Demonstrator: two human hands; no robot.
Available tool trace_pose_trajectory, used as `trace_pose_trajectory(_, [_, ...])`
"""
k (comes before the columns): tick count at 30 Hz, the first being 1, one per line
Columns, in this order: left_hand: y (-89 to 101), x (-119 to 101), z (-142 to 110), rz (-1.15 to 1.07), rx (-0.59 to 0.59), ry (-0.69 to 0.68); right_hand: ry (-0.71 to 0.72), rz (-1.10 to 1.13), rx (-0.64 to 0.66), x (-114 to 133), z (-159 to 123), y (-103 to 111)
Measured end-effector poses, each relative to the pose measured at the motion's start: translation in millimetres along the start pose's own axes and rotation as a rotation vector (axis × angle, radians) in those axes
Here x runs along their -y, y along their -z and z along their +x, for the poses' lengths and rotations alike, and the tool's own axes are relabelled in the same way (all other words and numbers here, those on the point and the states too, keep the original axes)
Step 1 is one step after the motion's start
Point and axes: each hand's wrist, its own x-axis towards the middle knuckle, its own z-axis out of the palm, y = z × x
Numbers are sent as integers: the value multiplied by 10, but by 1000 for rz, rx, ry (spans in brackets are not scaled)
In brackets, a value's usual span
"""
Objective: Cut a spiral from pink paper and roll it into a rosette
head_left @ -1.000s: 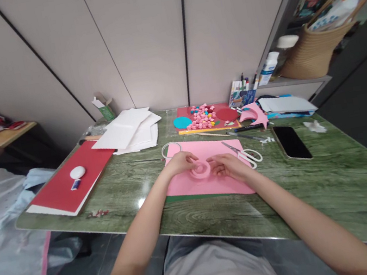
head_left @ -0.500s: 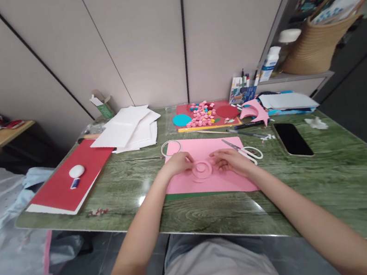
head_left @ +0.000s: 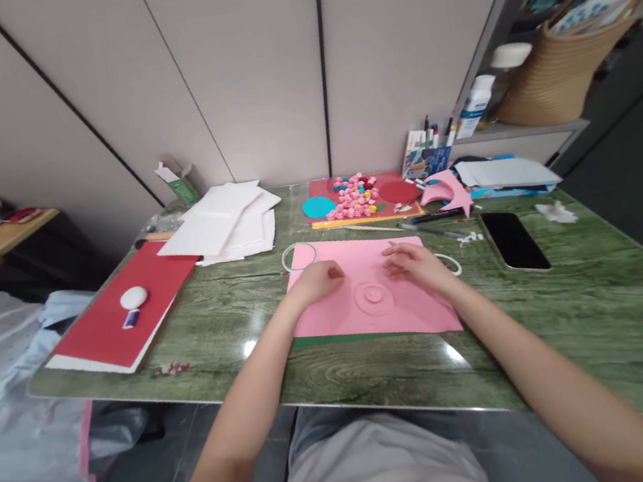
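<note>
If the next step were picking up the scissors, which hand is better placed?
Right, I'd judge. The right hand already hovers over the scissors, partly hiding them, with a handle loop showing beside it. The left hand is farther off, across the pink sheet.

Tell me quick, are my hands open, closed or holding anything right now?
Left hand: fingers curled over the pink rectangular sheet, nothing visible in it; whether fingertips meet can't be told.
Right hand: open, fingers loosely bent, nothing visible held.
</note>
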Motion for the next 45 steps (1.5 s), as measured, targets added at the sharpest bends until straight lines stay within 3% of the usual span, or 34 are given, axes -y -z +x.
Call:
trace_pose_trajectory(3, [-19, -64, -38, 151, -7, -144, 245, -331, 133, 26, -60, -64])
trace_pose_trajectory(6, [-81, -141, -65, 195, 14, -287, 391, -695, 243, 85, -131, -125])
trace_pose_trajectory(9, [-125, -184, -82, 226, 78, -344, 453, -961, 217, 137, -169, -129])
trace_pose_trajectory(13, [-127, -201, -103, 266, 121, -374, 471, -1097, 132, 149, -158, -58])
trace_pose_trajectory(21, [-121, -224, -120, 326, 111, -420, 480, -1135, 22, 102, -132, 14])
trace_pose_trajectory(26, [-153, -240, -131, 360, 111, -425, 582, -1048, 82, 65, -120, -8])
trace_pose_trajectory(30, [-176, -225, -104, 284, 160, -421, 559, -1023, 169, -30, -70, -56])
trace_pose_trajectory(35, [-176, -181, -44, 308, 34, -379, 567, -1008, 250, -84, -25, -62])
trace_pose_trajectory(38, [-145, -183, -54, 365, 68, -387, 570, -994, 263, -61, -32, -46])
trace_pose_trajectory(41, [-120, -215, -103, 412, 107, -364, 561, -984, 213, -32, -39, -7])
trace_pose_trajectory(45, [-138, -272, -163, 436, 95, -268, 513, -970, 33, -8, -16, 81])
